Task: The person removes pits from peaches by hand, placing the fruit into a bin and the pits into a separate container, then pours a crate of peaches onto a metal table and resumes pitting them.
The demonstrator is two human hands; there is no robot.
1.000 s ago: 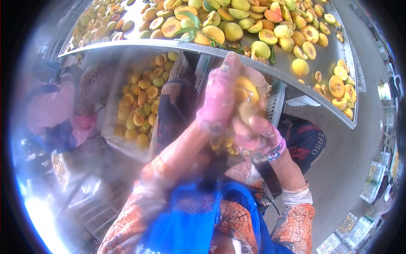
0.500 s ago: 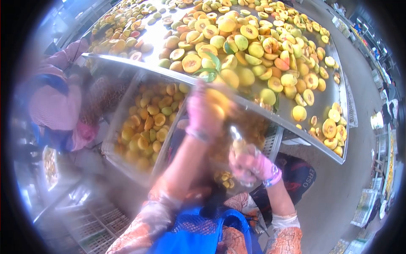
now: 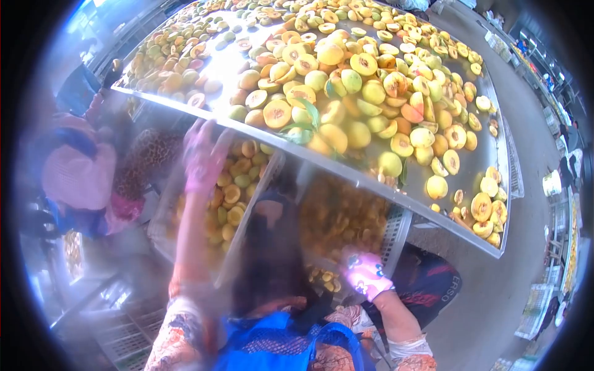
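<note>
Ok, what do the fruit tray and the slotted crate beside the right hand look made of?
Tray: smooth metal, probably stainless steel, given the silvery rim and bright glare. Crate: likely pale, rigid plastic, judging by its regularly slotted wall.

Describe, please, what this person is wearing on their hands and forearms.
The left hand and right hand wear pink gloves; the right glove shows dark-and-white flowers, while the left's pattern is blurred. The orange-and-white sleeves have dark, crackle-like lines, with a pale cuff at the right.

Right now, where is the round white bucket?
In the head view, the round white bucket is over on the right side, just beyond the shiny metal table.
</note>
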